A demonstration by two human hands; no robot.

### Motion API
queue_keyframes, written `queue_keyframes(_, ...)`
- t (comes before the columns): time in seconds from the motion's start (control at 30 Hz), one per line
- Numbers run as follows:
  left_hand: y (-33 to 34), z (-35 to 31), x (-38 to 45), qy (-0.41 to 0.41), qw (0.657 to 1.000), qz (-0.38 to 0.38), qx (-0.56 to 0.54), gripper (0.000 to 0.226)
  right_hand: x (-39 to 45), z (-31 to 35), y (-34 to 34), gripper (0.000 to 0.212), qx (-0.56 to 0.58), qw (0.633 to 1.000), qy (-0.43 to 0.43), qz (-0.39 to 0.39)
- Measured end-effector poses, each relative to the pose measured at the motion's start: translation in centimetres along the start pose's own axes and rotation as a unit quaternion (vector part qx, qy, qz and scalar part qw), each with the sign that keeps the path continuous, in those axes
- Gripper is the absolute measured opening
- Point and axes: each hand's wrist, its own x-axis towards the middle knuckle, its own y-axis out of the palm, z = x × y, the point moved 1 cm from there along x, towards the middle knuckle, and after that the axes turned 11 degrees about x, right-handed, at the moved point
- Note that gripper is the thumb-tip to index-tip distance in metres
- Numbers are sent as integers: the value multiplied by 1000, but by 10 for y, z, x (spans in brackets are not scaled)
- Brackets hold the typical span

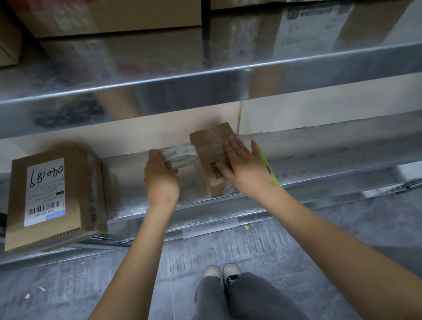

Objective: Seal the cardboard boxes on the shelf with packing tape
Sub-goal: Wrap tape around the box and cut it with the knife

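A small cardboard box [209, 144] with a barcode stands on the metal shelf [336, 143] in the middle of the head view. My left hand [160, 177] grips a roll of packing tape [181, 156] just left of the box, level with its top. My right hand [244, 166] lies flat with straight fingers on the box's right side and top. Shiny tape shows on the box's top. A larger cardboard box [48, 197] with a white shipping label sits at the shelf's left end, its near edge past the shelf front.
A yellow-green pen-like object [266, 163] lies on the shelf right of my right hand. Big cardboard boxes [118, 11] fill the shelf above. A paper label [209, 227] hangs on the lower rail. My feet [222, 272] stand on the grey floor.
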Motion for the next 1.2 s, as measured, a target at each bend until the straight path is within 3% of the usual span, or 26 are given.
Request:
queue_keyframes(0.13,10,17,2,-51,999,14,-11,15,-4,16,7,116,-28,997,65,22)
queue_keyframes(0.2,20,17,-4,-75,996,23,-50,16,-2,25,11,126,-11,995,97,36)
queue_keyframes(0.27,28,21,-10,-109,985,41,-128,8,0,30,14,117,18,994,104,30)
queue_keyframes(0.37,33,27,-18,-183,931,94,-301,16,-2,24,17,102,52,994,92,5)
queue_keyframes(0.5,32,23,-29,-183,907,164,-343,39,-11,13,14,98,90,995,33,-16)
queue_keyframes(0.57,28,13,-32,-171,903,188,-347,41,-11,9,13,89,165,985,27,-41)
queue_keyframes(0.63,25,2,-33,-139,919,174,-325,31,-11,10,15,79,308,949,40,-52)
queue_keyframes(0.7,22,-6,-32,-56,959,102,-257,21,-13,14,19,75,456,886,70,-50)
queue_keyframes(0.77,18,-10,-32,32,982,72,-171,19,-17,16,22,72,512,854,84,-46)
queue_keyframes(0.87,16,-9,-33,80,993,52,-65,25,-21,18,18,65,523,846,94,-42)
queue_keyframes(1.03,11,-14,-31,96,995,22,-22,16,-24,11,13,56,525,844,93,-56)
queue_keyframes(1.1,8,-15,-29,95,994,41,-22,16,-27,11,12,59,501,860,76,-63)
queue_keyframes(1.2,4,-12,-25,75,992,90,-38,14,-26,14,11,64,376,923,4,-84)
